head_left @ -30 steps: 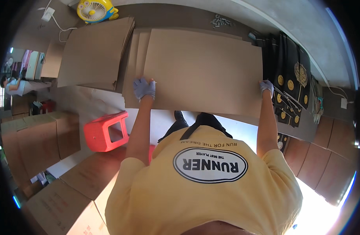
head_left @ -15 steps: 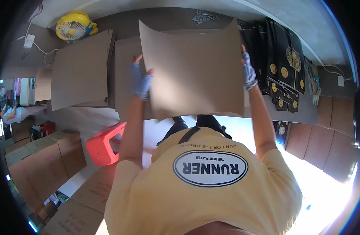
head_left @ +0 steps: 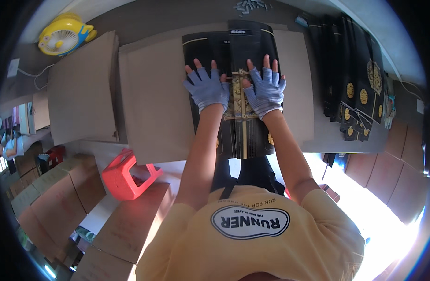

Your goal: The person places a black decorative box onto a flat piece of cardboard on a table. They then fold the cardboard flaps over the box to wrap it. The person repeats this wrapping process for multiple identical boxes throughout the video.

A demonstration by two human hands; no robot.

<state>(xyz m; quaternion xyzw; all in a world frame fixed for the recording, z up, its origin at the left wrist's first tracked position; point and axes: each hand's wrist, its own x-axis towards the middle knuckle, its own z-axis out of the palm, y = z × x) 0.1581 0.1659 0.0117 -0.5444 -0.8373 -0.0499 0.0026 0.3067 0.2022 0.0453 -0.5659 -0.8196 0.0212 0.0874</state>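
Note:
Two flat black pieces with gold print, which look like folded paper bags point(head_left: 253, 42), lie side by side in front of me. Beneath them is a brown cardboard sheet point(head_left: 154, 93) on the table. My left hand point(head_left: 207, 88), in a blue-grey fingerless glove, presses flat on the left piece with its fingers spread. On the right piece rests my right hand point(head_left: 266, 90), gloved alike, also flat and spread. Between the hands runs a gold patterned band. Neither hand grips anything.
More cardboard sheets point(head_left: 81, 89) are stacked at the left, below a yellow fan point(head_left: 60, 40). Black-and-gold pieces point(head_left: 353, 70) are piled at the right. Small grey bits point(head_left: 250, 5) lie at the far edge. A red stool point(head_left: 121, 175) and cartons point(head_left: 126, 225) stand at lower left.
Half a second ago both hands held up a bent cardboard sheet by its sides. Now they lie on the black-and-gold pieces, closer together. The view has shifted a little.

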